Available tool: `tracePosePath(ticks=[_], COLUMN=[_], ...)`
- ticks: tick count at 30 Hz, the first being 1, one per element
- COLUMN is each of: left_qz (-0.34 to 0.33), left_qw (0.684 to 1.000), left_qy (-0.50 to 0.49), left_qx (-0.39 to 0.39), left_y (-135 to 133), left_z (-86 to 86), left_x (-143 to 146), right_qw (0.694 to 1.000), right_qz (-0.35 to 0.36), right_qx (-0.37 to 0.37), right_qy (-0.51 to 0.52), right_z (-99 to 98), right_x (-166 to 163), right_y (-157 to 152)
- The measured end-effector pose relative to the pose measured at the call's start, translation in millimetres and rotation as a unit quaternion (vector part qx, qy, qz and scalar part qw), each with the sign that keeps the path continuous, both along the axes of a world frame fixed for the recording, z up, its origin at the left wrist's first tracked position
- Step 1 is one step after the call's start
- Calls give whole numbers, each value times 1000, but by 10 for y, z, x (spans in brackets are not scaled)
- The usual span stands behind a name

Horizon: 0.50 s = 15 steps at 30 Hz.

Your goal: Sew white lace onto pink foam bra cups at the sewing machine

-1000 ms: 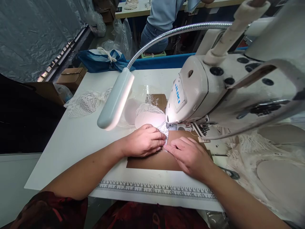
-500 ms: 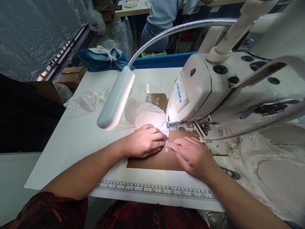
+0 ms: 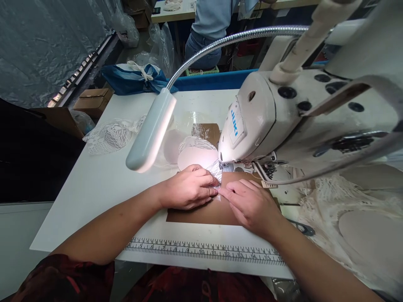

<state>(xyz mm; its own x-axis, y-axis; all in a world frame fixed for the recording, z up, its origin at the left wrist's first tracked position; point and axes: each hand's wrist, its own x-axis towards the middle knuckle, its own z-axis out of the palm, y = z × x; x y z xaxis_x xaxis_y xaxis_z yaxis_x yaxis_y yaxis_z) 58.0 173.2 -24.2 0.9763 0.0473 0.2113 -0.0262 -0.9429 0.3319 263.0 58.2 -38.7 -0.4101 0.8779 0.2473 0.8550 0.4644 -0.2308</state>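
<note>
A padded bra cup with white lace (image 3: 195,157) lies under the head of a white sewing machine (image 3: 252,117), its lace edge running to the needle area. My left hand (image 3: 192,187) rests on the near part of the lace, fingers bent and pressed together on it. Just to the right, my right hand (image 3: 250,203) pinches the lace's near end between thumb and forefinger. The fingertips of both hands almost meet. Beneath them lies a brown sheet (image 3: 201,216) on the white table. My fingers hide the exact grip.
A lit lamp (image 3: 153,130) on a bendable metal neck hangs at the left. White lace (image 3: 111,135) lies at the table's left. Lace bra pieces (image 3: 365,226) and dark-handled snips (image 3: 300,227) are at the right. A printed ruler (image 3: 204,251) runs along the front edge. A person (image 3: 209,29) sits beyond.
My right hand has shifted slightly left, its fingertips now closer to my left hand's. The lace end between them is more covered. My left hand has hardly moved.
</note>
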Motion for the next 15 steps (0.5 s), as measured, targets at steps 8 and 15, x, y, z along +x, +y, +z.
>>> tracePosePath(ticks=[8, 15], left_qz=[99, 111], left_qw=[994, 991], left_qy=[1, 23], left_qx=[40, 69], left_y=[-2, 0], left_z=[-24, -33], left_x=[90, 129], right_qw=[1000, 1000], right_qz=[-3, -6], right_qx=[12, 17], right_qy=[-23, -14], right_z=[20, 14], right_x=[-32, -32], right_y=[-10, -8])
